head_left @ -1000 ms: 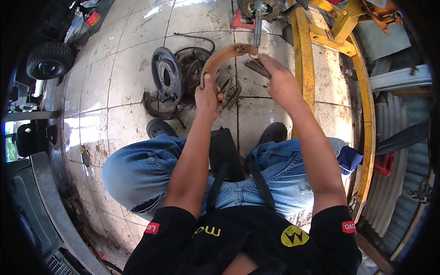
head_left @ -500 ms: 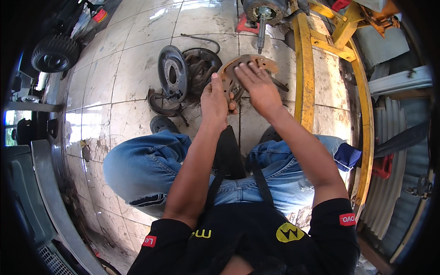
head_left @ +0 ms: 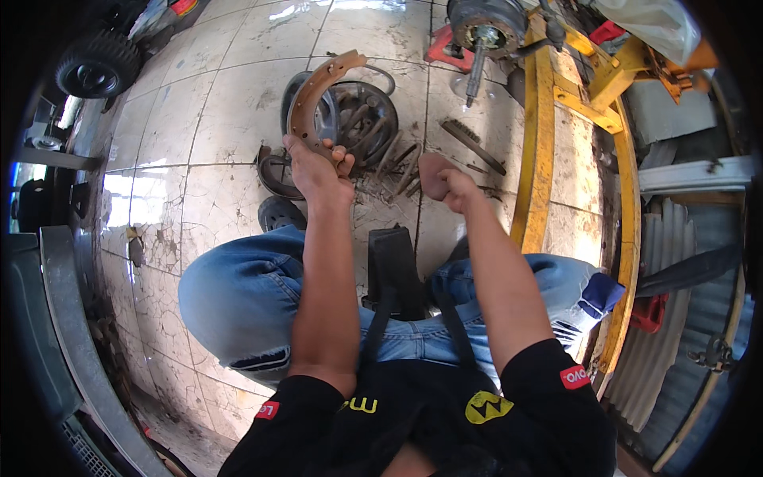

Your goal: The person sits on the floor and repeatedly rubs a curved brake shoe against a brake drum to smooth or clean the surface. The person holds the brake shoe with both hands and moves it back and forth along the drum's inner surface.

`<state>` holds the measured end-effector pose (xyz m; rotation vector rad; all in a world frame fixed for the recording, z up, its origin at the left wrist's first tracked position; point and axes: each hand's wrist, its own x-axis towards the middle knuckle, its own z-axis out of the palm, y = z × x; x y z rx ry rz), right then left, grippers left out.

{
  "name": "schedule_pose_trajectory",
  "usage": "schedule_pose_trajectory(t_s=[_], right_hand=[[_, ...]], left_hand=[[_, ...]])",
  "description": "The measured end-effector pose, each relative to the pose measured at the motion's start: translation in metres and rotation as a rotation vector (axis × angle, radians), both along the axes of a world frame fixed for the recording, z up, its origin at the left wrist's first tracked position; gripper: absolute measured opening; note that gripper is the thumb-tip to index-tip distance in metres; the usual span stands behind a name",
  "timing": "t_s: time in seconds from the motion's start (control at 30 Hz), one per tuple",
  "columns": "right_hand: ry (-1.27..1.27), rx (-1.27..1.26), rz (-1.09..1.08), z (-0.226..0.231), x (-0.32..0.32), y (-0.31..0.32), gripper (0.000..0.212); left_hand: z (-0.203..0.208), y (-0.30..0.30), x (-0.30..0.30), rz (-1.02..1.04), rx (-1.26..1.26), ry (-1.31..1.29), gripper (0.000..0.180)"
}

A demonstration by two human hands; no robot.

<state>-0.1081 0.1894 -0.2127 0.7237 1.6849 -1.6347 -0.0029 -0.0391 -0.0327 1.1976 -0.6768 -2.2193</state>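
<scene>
A curved, rusty brown brake shoe (head_left: 304, 111) is raised off the floor, its lower end gripped by my left hand (head_left: 319, 173). My right hand (head_left: 456, 189) pinches a reddish-brown sheet that looks like sandpaper (head_left: 432, 172), apart from the shoe. Behind the shoe lies a dark round brake backing plate (head_left: 380, 107), partly covered by it. Loose bent metal pieces (head_left: 397, 171) are on the tiles between my hands. A wire brush (head_left: 474, 146) rests just beyond my right hand. Left of my left wrist is another curved dark part (head_left: 275, 179).
A yellow metal frame (head_left: 540, 143) runs along the right side. At the far right, a hub with a protruding shaft (head_left: 477, 67) stands near a red support (head_left: 447, 49). A black pouch (head_left: 389, 270) hangs between my knees. One tyre (head_left: 97, 65) is at the upper left.
My left hand has moved left with the brake shoe and turned it. My right hand has come off the shoe toward me, and the sandpaper-like sheet now shows in it.
</scene>
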Motion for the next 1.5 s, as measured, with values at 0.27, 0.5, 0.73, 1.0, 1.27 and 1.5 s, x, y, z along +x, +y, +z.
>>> schedule_pose_trajectory(t_s=[0.27,0.5,0.73,1.0,1.27,1.5], right_hand=[[0.248,-0.399,-0.2,-0.003,0.017,-0.041,0.032],[0.459,-0.252,0.02,0.124,-0.03,-0.072,0.031],[0.631,-0.148,0.428,0.187,-0.028,-0.095,0.028],[0.833,0.286,0.642,0.202,-0.046,-0.107,0.031],[0.657,0.017,0.151,0.124,-0.084,0.006,0.028],[0.837,0.137,0.234,0.125,-0.071,-0.001,0.03]], left_hand=[[0.024,-0.016,0.002,0.096,-0.036,0.056,0.055],[0.032,-0.02,0.003,0.101,-0.069,0.116,0.053],[0.038,-0.017,0.003,0.109,-0.098,0.119,0.058],[0.031,-0.027,0.009,0.102,-0.103,0.131,0.057],[0.035,-0.033,0.012,0.121,-0.028,0.117,0.048],[0.028,-0.027,0.006,0.06,-0.06,0.14,0.049]])
